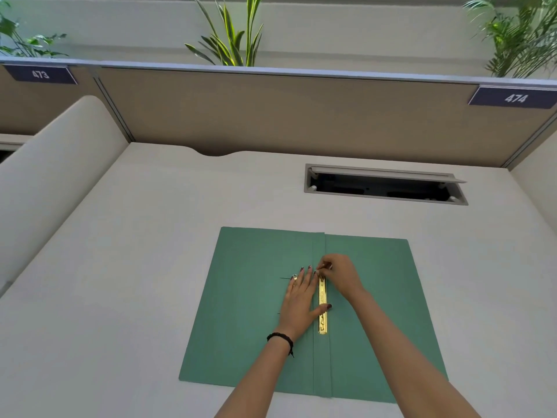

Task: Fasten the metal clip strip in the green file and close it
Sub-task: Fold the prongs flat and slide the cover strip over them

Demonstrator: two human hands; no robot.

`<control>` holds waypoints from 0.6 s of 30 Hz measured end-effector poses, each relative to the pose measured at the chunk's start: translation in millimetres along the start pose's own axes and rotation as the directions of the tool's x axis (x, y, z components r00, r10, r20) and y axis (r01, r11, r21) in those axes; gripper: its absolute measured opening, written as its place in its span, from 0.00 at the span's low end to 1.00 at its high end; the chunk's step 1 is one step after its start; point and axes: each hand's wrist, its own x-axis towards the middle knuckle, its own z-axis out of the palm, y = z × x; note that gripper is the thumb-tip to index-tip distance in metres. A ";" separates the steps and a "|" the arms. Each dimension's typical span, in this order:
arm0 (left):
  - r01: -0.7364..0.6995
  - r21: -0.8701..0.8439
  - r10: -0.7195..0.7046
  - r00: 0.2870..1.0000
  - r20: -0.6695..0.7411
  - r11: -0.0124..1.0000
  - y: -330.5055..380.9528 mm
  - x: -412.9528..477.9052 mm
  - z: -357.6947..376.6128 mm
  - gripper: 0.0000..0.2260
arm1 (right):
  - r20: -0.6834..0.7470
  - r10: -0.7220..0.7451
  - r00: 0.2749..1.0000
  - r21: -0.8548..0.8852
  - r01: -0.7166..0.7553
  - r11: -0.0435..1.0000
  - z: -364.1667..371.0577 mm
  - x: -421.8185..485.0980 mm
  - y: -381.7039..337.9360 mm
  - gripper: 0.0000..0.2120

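Pressing hand, left: left hand [301, 300] lies flat on the open green file [250, 312], palm down, fingers stretched and slightly spread, grasping nothing; thumb reaches right and rests across the middle of the metal clip strip [322, 306].
Pinching hand, right: right hand [340, 276] curled, fingertips bunched at the far end of the strip; thumb and forefinger look pinched on something small there, too small to tell what exactly.
Strip: gold-coloured, long and narrow, lying along the centre fold of the file, running away from the person; near end free, far end under the right fingertips.
File: spread open flat on the worktop [135, 267], both covers visible, fold strip down the middle; sits near the front edge, both forearms crossing over its near part.
Left page marks: two short dark lines on the left cover beside the left hand; cannot tell if slots or prongs.
Wrist: black band [280, 337] on the left wrist; ring [294, 277] on a left finger.
Worktop: pale, plain; open cable hatch [382, 187] set into it, well beyond the file toward the right.
Back: tan partition [271, 116] behind the worktop, number plates 473 [40, 74] at left and 474 [515, 98] at right.
Above partition: green plants [232, 40].
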 end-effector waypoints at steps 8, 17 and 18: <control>0.007 -0.003 -0.007 1.000 -0.009 1.000 0.5 -0.8 0.4 0.35 | -0.072 0.049 0.996 0.088 -0.043 0.995 1.7 -7.3 16.1 0.03; 0.011 -0.002 -0.010 1.000 0.004 1.000 0.7 -0.8 0.8 0.35 | -0.010 0.203 0.979 0.190 -0.197 0.962 -6.4 -2.3 24.0 0.05; 0.011 -0.004 -0.011 1.000 0.006 1.000 1.0 -0.9 0.6 0.35 | -0.006 0.201 0.979 0.179 -0.197 0.964 -6.2 -1.2 22.5 0.05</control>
